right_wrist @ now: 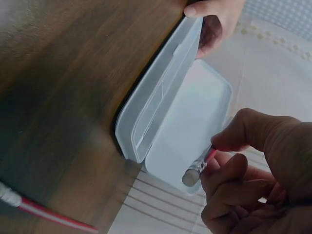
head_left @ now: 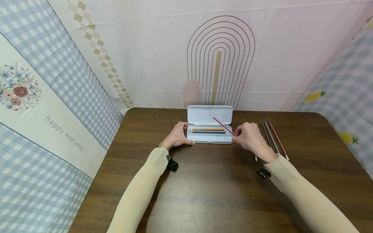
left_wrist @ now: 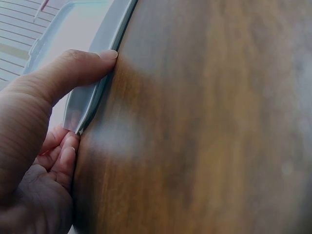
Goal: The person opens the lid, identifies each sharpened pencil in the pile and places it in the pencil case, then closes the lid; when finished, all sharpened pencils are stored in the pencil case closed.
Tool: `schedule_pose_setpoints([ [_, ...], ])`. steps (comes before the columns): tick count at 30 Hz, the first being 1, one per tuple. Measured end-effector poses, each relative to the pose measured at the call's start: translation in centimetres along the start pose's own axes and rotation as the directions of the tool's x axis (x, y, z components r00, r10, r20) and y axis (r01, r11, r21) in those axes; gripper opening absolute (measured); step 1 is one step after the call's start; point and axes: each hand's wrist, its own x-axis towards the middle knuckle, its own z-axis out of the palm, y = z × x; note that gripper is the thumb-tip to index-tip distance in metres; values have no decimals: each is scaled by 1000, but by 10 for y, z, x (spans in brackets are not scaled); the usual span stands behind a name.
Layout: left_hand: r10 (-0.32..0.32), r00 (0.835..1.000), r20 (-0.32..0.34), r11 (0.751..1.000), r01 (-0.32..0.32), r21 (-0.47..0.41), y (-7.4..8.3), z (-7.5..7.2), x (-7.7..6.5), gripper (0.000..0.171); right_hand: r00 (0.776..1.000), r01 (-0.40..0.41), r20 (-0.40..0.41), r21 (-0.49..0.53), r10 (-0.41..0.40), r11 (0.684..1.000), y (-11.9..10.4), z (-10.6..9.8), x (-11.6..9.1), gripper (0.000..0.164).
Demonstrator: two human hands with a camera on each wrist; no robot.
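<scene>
An open white pencil case (head_left: 201, 138) lies at the table's back edge, its lid (head_left: 201, 114) tipped back. Several colored pencils (head_left: 205, 129) lie lengthwise in its rear part. My left hand (head_left: 176, 135) grips the left end of the case, thumb on the front edge and fingers round the end. Over the case's right part, my right hand (head_left: 247, 136) pinches a red pencil (head_left: 222, 124) near its eraser end (right_wrist: 191, 176). The pencil slants up and left, its tip in front of the lid. In the right wrist view, the other fingers are curled.
Right of the case, several pencils lie on the table, dark ones (head_left: 269, 136) beside a red one (head_left: 278, 140). Another pencil (head_left: 256, 158) is mostly hidden under my right hand. A patterned cloth (head_left: 157, 64) hangs behind the wooden table (head_left: 201, 187).
</scene>
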Motion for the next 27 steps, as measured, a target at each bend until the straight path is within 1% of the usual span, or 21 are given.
schedule_pose_setpoints([
  [5,3,1000,8,1000,-3,2,1,0,1,89,995,74,73,16,-75,997,-2,10,15,15],
  [9,6,1000,6,1000,-6,2,0,0,1,89,983,145,117,-16,-142,989,-3,17,28,21],
  [12,6,1000,0,1000,-6,1,0,-1,0,89,975,168,156,-42,-160,985,-1,21,38,23],
  [15,5,1000,2,1000,-5,2,0,0,1,89,967,200,177,-74,-184,977,2,24,47,20],
  [21,1,1000,2,1000,-1,-6,0,0,1,89,941,301,203,-148,-269,942,10,34,65,16],
  [27,-2,1000,1,1000,2,-1,-2,0,1,89,920,366,228,-211,-319,906,12,41,74,12],
])
